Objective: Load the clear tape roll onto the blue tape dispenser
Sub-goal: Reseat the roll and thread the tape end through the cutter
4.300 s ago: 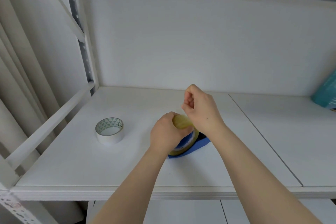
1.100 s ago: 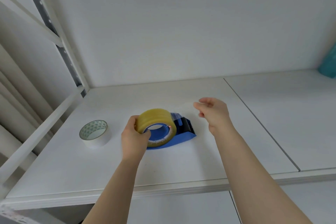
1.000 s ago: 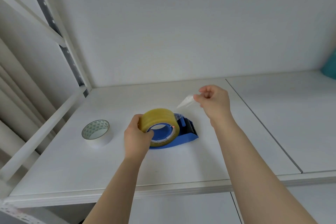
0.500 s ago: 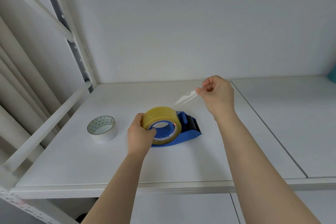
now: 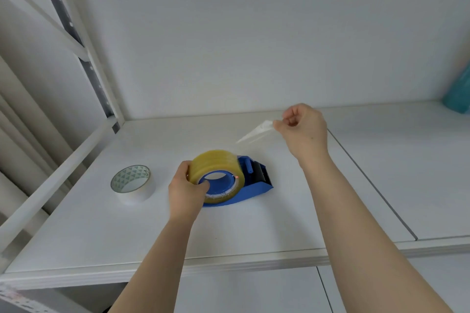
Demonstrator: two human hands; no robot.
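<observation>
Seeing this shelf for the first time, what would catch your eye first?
The yellowish clear tape roll, gripped by the left hand on the blue plastic tape dispenser in the middle, stands out most. Above and right of it, the right hand pinches a thin transparent strip of tape drawn from the roll. A white tape roll lies flat to the left.

Your left hand [image 5: 187, 192], right hand [image 5: 302, 127]: both bare. Wrists bare as well. Left forearm [image 5: 157, 256], right forearm [image 5: 356, 223] uncovered all way down to bottom edge of shot. Tiny dark speck on back of your right hand. Left hand bit blurry, so finer detail there lost, sorry.
</observation>
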